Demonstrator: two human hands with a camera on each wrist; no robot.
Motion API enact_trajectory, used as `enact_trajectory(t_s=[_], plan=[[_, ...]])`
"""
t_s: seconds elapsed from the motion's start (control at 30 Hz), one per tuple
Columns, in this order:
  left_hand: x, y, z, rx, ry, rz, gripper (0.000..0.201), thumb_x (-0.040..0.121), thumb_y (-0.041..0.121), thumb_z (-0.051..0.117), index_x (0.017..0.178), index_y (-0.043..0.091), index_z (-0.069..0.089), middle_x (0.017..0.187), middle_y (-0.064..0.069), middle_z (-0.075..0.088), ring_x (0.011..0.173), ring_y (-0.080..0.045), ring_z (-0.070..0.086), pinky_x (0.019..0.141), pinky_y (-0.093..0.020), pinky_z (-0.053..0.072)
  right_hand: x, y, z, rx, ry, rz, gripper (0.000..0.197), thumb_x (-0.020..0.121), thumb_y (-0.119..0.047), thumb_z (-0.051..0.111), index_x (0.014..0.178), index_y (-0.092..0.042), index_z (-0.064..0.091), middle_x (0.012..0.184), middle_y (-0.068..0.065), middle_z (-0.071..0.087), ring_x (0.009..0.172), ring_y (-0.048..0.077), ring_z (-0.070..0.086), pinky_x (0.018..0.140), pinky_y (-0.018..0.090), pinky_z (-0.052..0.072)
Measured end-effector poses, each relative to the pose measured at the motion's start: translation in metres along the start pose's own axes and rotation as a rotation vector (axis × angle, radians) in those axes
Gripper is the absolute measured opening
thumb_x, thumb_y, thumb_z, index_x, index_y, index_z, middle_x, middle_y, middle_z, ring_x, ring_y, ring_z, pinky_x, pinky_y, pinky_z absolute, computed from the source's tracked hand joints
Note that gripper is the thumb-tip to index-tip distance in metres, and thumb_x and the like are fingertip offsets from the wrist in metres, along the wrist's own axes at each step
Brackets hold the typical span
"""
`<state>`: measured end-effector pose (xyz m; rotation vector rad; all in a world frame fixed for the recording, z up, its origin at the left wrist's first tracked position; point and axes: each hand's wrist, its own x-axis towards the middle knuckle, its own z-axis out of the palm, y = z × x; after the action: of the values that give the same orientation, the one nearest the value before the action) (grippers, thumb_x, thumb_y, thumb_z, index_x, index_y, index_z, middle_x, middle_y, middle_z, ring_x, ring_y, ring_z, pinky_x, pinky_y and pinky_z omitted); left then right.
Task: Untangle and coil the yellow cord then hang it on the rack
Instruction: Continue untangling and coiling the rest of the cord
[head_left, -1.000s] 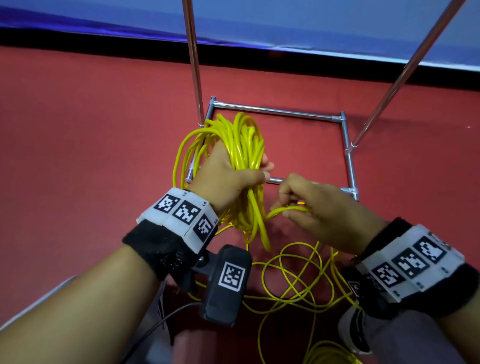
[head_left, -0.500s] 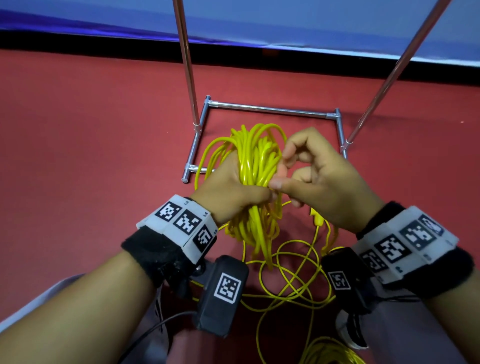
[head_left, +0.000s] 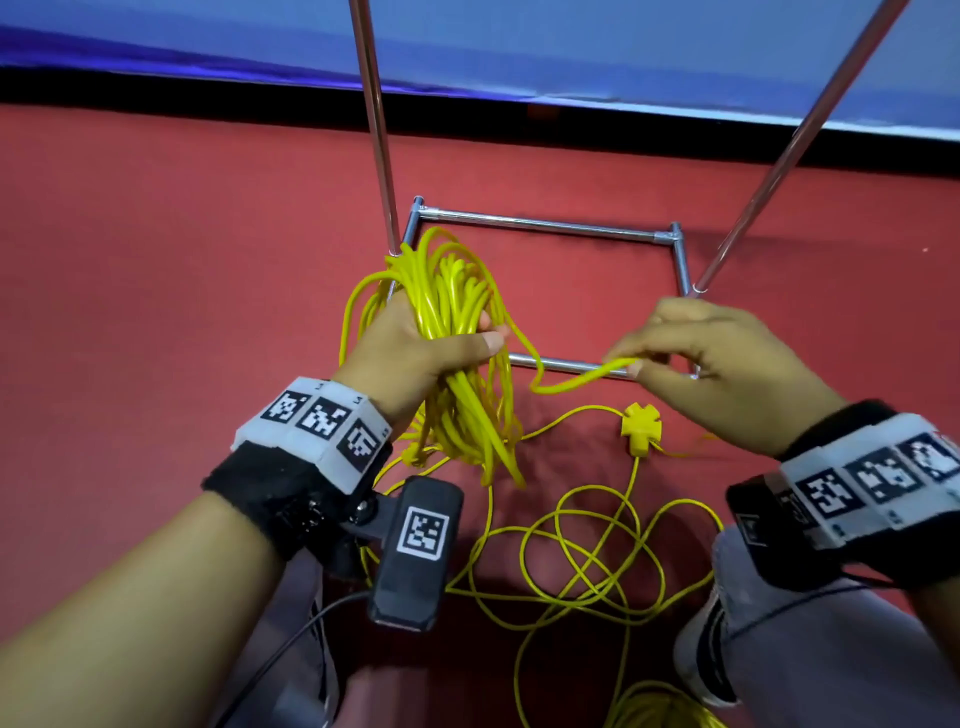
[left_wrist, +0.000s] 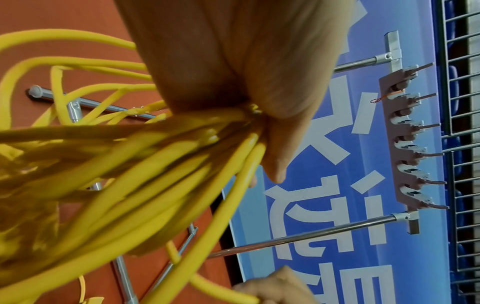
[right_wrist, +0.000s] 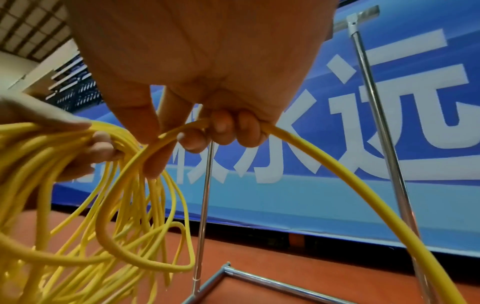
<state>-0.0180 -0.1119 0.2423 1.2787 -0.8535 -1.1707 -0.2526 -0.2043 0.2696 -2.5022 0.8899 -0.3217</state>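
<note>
My left hand (head_left: 415, 348) grips a thick bundle of coiled yellow cord (head_left: 457, 322), thumb over the loops; the same coil (left_wrist: 130, 164) fills the left wrist view. One strand runs right from the bundle to my right hand (head_left: 691, 358), which pinches and curls round that strand (right_wrist: 298, 148). More loose cord (head_left: 587, 561) lies tangled on the red floor below, with a yellow cross-shaped connector (head_left: 641, 427) on it. The rack's hook bar (left_wrist: 405, 135) with several hooks shows high up in the left wrist view.
The rack's chrome base frame (head_left: 545, 224) lies on the red floor under my hands, with two upright poles (head_left: 371, 124) rising from it. A blue banner (right_wrist: 337, 185) with white characters stands behind. My legs and a shoe (head_left: 701, 654) are at the bottom.
My right hand left the bundle and moved right and down, drawing a strand out from the coil. The left hand kept its grip on the coil, and the yellow connector came into view.
</note>
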Motion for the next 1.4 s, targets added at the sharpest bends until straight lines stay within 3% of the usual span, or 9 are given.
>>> enact_trajectory(t_s=[0.23, 0.33, 0.43, 0.57, 0.73, 0.83, 1.03, 1.23, 1.4], plan=[[-0.001, 0.001, 0.004, -0.012, 0.001, 0.034, 0.027, 0.066, 0.019, 0.076, 0.084, 0.007, 0.060, 0.078, -0.009, 0.060, 0.078, -0.027, 0.057, 0.075, -0.037, 0.049, 0.002, -0.017, 0.023, -0.232, -0.342, -0.051, 0.046, 0.067, -0.043, 0.030, 0.074, -0.021, 0.069, 0.072, -0.006, 0.054, 0.076, 0.016, 0.057, 0.067, 0.037, 0.048], [-0.003, 0.000, 0.008, 0.018, -0.011, 0.029, 0.020, 0.068, 0.015, 0.072, 0.081, 0.009, 0.058, 0.073, -0.006, 0.058, 0.068, -0.020, 0.056, 0.067, -0.030, 0.048, 0.004, -0.037, 0.033, -0.014, -0.383, -0.284, 0.034, 0.071, -0.027, 0.040, 0.068, -0.015, 0.072, 0.058, -0.014, 0.044, 0.064, 0.006, 0.050, 0.060, 0.015, 0.043], [-0.005, -0.002, 0.010, 0.031, -0.042, 0.029, 0.025, 0.066, 0.012, 0.073, 0.085, 0.009, 0.057, 0.070, 0.001, 0.061, 0.064, -0.014, 0.057, 0.065, -0.026, 0.049, 0.008, -0.051, 0.033, 0.174, -0.303, -0.382, 0.024, 0.070, -0.012, 0.046, 0.077, -0.012, 0.069, 0.058, -0.019, 0.041, 0.060, -0.001, 0.043, 0.059, 0.001, 0.029], [-0.006, -0.004, 0.012, -0.001, -0.149, 0.035, 0.048, 0.068, 0.025, 0.075, 0.102, -0.003, 0.056, 0.089, -0.016, 0.060, 0.084, -0.028, 0.056, 0.082, -0.046, 0.047, 0.011, -0.050, 0.028, 0.299, -0.123, -0.328, 0.020, 0.073, -0.010, 0.061, 0.083, -0.023, 0.050, 0.069, -0.009, 0.055, 0.057, 0.006, 0.048, 0.057, 0.014, 0.041], [-0.008, -0.003, 0.017, 0.022, -0.236, 0.031, 0.041, 0.079, 0.030, 0.064, 0.104, -0.002, 0.055, 0.089, -0.008, 0.062, 0.083, -0.019, 0.059, 0.077, -0.032, 0.051, 0.016, -0.044, 0.027, 0.468, 0.066, -0.265, 0.040, 0.069, -0.018, 0.077, 0.078, -0.031, 0.040, 0.077, -0.006, 0.065, 0.071, 0.019, 0.065, 0.068, 0.039, 0.052], [-0.009, -0.001, 0.020, 0.112, -0.269, 0.051, 0.025, 0.086, 0.041, 0.052, 0.086, 0.016, 0.057, 0.076, 0.009, 0.061, 0.069, -0.006, 0.056, 0.067, -0.021, 0.046, 0.017, -0.044, 0.028, 0.556, 0.123, -0.173, 0.044, 0.062, -0.025, 0.084, 0.074, -0.021, 0.042, 0.074, -0.010, 0.066, 0.073, 0.017, 0.069, 0.064, 0.031, 0.054], [-0.008, 0.003, 0.023, 0.134, -0.270, 0.073, 0.037, 0.083, 0.051, 0.048, 0.082, 0.016, 0.058, 0.073, -0.001, 0.056, 0.067, -0.016, 0.051, 0.065, -0.029, 0.044, 0.019, -0.042, 0.031, 0.592, 0.177, -0.072, 0.042, 0.059, -0.027, 0.083, 0.068, -0.015, 0.044, 0.068, -0.006, 0.060, 0.055, 0.018, 0.057, 0.049, 0.020, 0.044], [-0.011, 0.001, 0.024, 0.001, -0.338, -0.017, 0.060, 0.058, 0.021, 0.078, 0.106, -0.001, 0.050, 0.081, -0.005, 0.051, 0.072, -0.014, 0.052, 0.067, -0.028, 0.046, 0.024, -0.037, 0.025, 0.415, 0.303, -0.127, 0.033, 0.065, -0.024, 0.083, 0.070, -0.017, 0.051, 0.074, -0.011, 0.044, 0.061, 0.003, 0.042, 0.056, 0.008, 0.034], [-0.015, 0.003, 0.026, 0.014, -0.371, -0.084, 0.035, 0.064, -0.007, 0.063, 0.093, 0.007, 0.051, 0.065, 0.007, 0.058, 0.058, -0.006, 0.055, 0.057, -0.020, 0.048, 0.027, -0.039, 0.025, 0.510, 0.160, -0.044, 0.040, 0.064, -0.021, 0.085, 0.082, -0.020, 0.049, 0.079, -0.005, 0.051, 0.058, 0.009, 0.053, 0.056, 0.028, 0.046]])
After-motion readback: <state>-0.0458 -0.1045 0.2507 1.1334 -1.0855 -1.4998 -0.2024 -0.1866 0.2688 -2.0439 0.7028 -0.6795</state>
